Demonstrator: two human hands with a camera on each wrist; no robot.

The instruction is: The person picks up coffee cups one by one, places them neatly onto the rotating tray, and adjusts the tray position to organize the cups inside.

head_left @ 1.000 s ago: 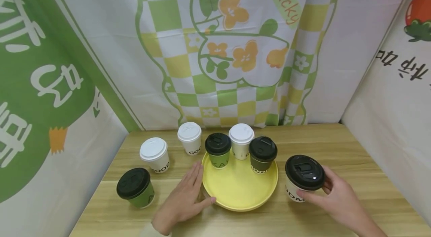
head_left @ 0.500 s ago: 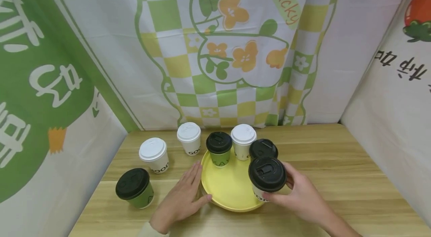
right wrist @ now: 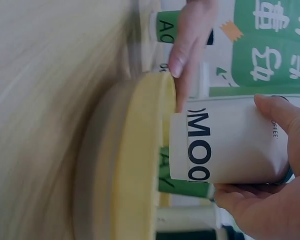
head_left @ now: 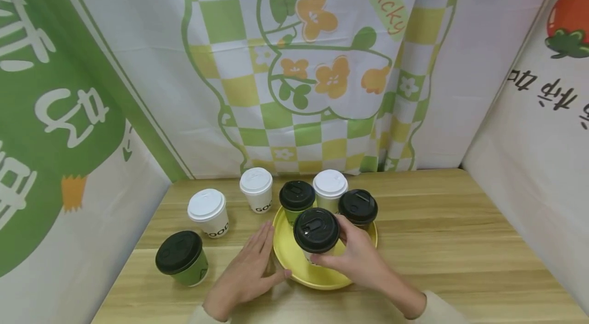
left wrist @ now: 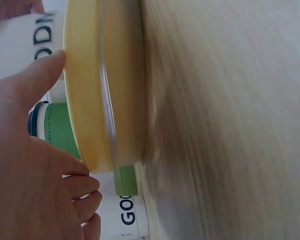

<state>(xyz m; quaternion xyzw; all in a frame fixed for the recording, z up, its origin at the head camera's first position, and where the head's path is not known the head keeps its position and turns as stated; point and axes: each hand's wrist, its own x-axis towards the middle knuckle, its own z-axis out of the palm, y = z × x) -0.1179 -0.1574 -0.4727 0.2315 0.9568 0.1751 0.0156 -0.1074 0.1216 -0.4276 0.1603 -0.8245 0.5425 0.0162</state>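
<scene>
My right hand (head_left: 359,252) grips a white paper cup (right wrist: 224,142) with a black lid (head_left: 316,230), upright over the round yellow tray (head_left: 301,275). In the right wrist view the cup's base appears about level with the tray rim. My left hand (head_left: 244,268) rests against the tray's left edge, fingers extended and thumb at the front rim. Towards the tray's back stand a green cup with a black lid (head_left: 297,195), a white-lidded cup (head_left: 330,183) and a dark cup with a black lid (head_left: 358,206), partly hidden by the held cup and my right hand.
Left of the tray, on the wooden table (head_left: 437,242), stand two white cups (head_left: 215,224) (head_left: 257,199) and a green cup with a black lid (head_left: 190,268). A patterned cloth (head_left: 313,135) hangs behind the table, with printed cloth walls at both sides.
My right hand has carried the black-lidded white cup leftward, from the table right of the tray to above the tray's middle. My left hand has stayed at the tray's edge.
</scene>
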